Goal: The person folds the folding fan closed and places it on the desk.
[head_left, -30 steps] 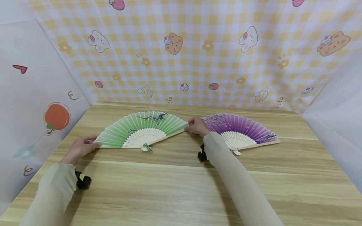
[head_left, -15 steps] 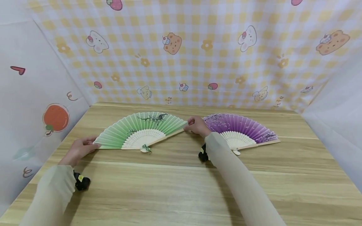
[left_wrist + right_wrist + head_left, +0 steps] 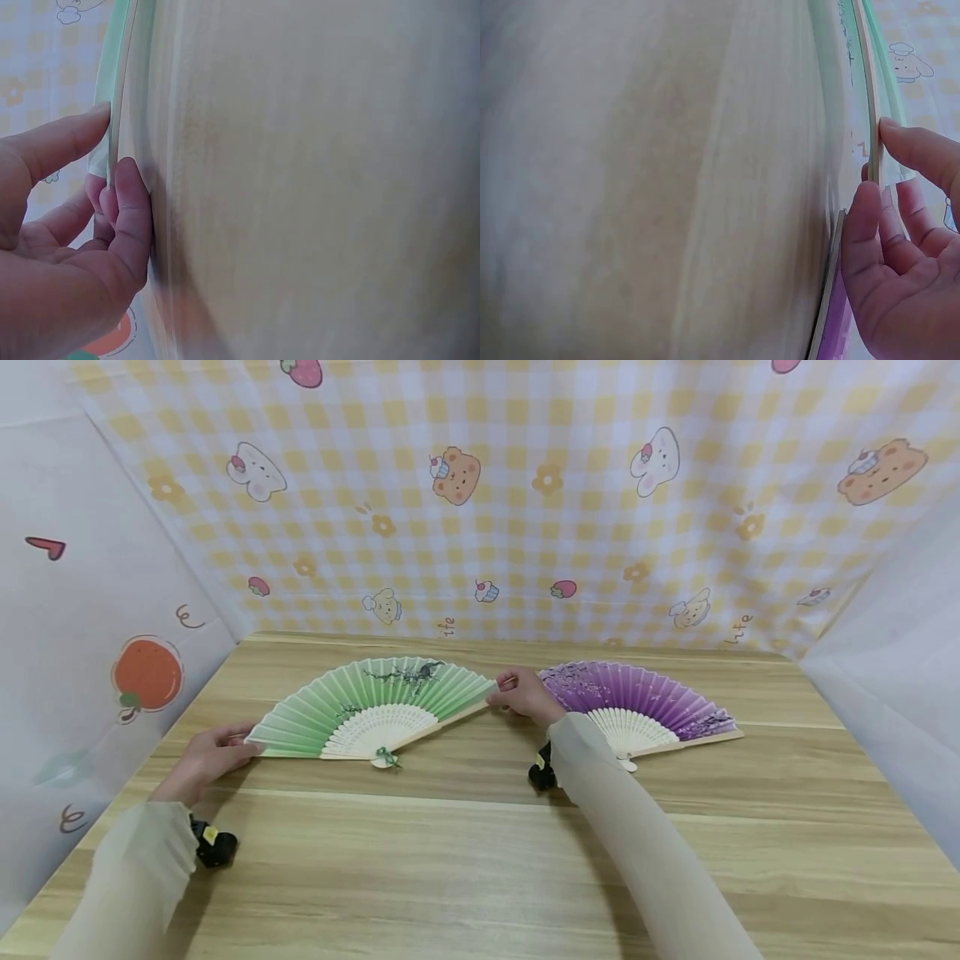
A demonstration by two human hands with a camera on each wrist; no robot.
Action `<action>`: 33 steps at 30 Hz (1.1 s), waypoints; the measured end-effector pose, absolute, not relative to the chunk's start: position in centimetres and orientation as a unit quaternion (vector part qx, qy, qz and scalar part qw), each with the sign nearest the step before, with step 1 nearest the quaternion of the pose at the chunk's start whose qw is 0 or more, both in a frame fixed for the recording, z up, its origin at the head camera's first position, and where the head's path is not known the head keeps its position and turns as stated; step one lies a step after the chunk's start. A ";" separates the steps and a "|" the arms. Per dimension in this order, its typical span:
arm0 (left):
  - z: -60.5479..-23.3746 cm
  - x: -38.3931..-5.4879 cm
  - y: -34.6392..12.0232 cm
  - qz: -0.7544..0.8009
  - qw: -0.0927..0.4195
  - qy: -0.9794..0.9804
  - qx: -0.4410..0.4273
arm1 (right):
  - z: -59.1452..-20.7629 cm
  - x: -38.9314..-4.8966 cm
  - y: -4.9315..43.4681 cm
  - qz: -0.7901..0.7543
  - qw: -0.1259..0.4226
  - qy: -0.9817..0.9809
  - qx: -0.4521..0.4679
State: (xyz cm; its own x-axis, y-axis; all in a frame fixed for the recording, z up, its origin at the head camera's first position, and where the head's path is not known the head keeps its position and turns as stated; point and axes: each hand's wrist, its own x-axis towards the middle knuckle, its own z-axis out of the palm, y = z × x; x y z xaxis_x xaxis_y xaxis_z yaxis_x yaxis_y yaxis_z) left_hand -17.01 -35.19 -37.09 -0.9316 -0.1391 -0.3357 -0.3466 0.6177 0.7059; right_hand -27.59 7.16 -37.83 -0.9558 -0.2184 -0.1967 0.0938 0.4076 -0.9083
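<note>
A green folding fan (image 3: 300, 718) lies spread on the wooden table, with a dark branch print, pale ribs and a green tassel (image 3: 386, 757) at its pivot. My left hand (image 3: 206, 760) pinches its left end; in the left wrist view the thumb and fingers (image 3: 131, 217) are on either side of the edge. At the fan's other end my right hand (image 3: 525, 693) pinches the wooden outer rib (image 3: 873, 97) between thumb and fingers. Beside that hand a purple folding fan (image 3: 637, 693) with a blossom print lies spread, its left end partly hidden by the right hand and sleeve.
The wooden table (image 3: 420, 868) extends in front of both fans. Behind it hangs a yellow checked cloth (image 3: 510, 527) with cartoon prints. White cloth walls (image 3: 67, 602) close off the sides. A small black camera (image 3: 213, 845) sits at the left wrist.
Both hands keep their places at the green fan's ends. The fan's left end and the left hand have shifted very slightly left and down in view. The purple fan stays put.
</note>
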 end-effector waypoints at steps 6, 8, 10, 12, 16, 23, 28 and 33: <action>-37.2 -16.8 -35.1 0.423 0.111 0.891 -0.124 | -37.8 -27.5 7.3 -0.554 0.149 0.819 -0.028; -37.1 -16.7 -35.1 0.426 0.107 0.890 -0.121 | -37.8 -27.5 7.2 -0.558 0.150 0.816 -0.027; -37.1 -16.6 -35.1 0.427 0.103 0.891 -0.117 | -37.8 -27.5 7.2 -0.560 0.151 0.814 -0.027; -37.0 -16.5 -35.1 0.425 0.102 0.892 -0.114 | -37.7 -27.5 7.2 -0.561 0.151 0.814 -0.026; -36.9 -16.4 -35.2 0.422 0.105 0.894 -0.108 | -37.7 -27.4 7.1 -0.565 0.150 0.811 -0.025; -36.8 -16.2 -35.2 0.436 0.103 0.888 -0.107 | -37.8 -27.4 6.9 -0.590 0.155 0.792 -0.022; -36.8 -16.3 -35.3 0.491 0.117 0.858 -0.095 | -37.9 -27.7 6.7 -0.643 0.170 0.747 0.009; -36.9 -16.3 -35.4 0.517 0.135 0.841 -0.081 | -37.9 -27.6 6.6 -0.661 0.176 0.728 0.031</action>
State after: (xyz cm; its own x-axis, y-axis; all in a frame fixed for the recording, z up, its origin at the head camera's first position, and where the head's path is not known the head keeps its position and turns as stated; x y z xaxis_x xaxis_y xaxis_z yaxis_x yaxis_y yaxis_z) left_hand -16.33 -35.39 -36.90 -0.9506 0.0041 -0.3104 -0.2751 0.4520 0.8485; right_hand -27.64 6.65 -37.87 -0.9361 -0.1873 -0.2976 0.2782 0.1232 -0.9526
